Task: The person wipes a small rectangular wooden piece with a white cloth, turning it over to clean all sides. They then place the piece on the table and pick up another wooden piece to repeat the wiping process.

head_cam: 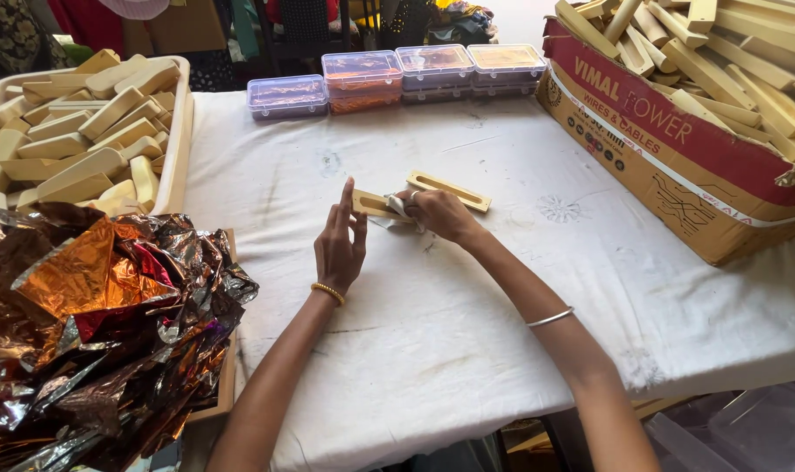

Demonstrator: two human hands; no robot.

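On the white cloth-covered table (467,297) a flat pale wooden piece (371,204) lies under both my hands. My left hand (340,245) stands on edge beside it, fingers straight up and touching its left end. My right hand (441,214) presses a small whitish wad of cloth (400,205) onto the piece. A second wooden piece (448,190), with a long slot cut in it, lies just behind my right hand.
A cream tray (181,122) full of wooden pieces stands at the far left. Crumpled copper and silver foil (100,306) is heaped at the near left. Several clear lidded boxes (362,79) line the far edge. A cardboard carton (677,175) of wooden pieces fills the right.
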